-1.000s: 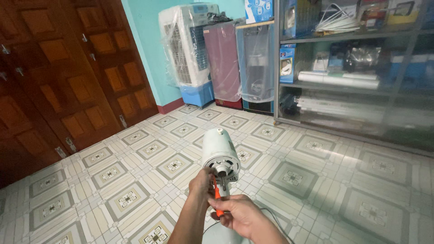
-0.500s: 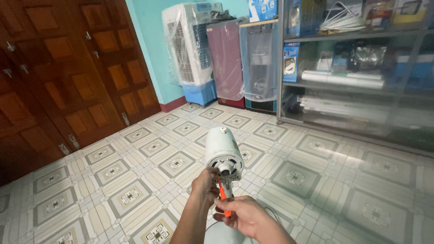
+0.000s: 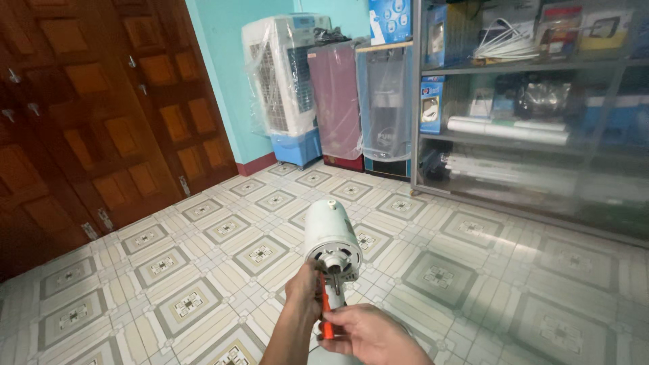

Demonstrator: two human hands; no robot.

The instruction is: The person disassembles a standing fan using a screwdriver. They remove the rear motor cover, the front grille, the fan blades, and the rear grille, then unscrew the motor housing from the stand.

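Observation:
A white fan motor housing (image 3: 330,233) stands on its white stem, its round front face with the metal shaft turned toward me. My left hand (image 3: 303,290) grips the stem just below the motor face. My right hand (image 3: 368,333) holds an orange-handled tool (image 3: 326,315), probably a screwdriver, whose tip points up at the underside of the motor face. The lower stem and base are hidden behind my hands and the bottom edge of the view.
Patterned floor tiles (image 3: 196,297) spread all around. Dark wooden doors (image 3: 101,122) fill the left wall. Plastic-wrapped air coolers (image 3: 284,88) stand at the back by a turquoise wall. A metal shelf unit (image 3: 534,115) with boxes and rolled goods lines the right.
The view has shifted slightly. My hands, the tool and the fan motor stay in nearly the same pose, with the right hand a little lower on the tool.

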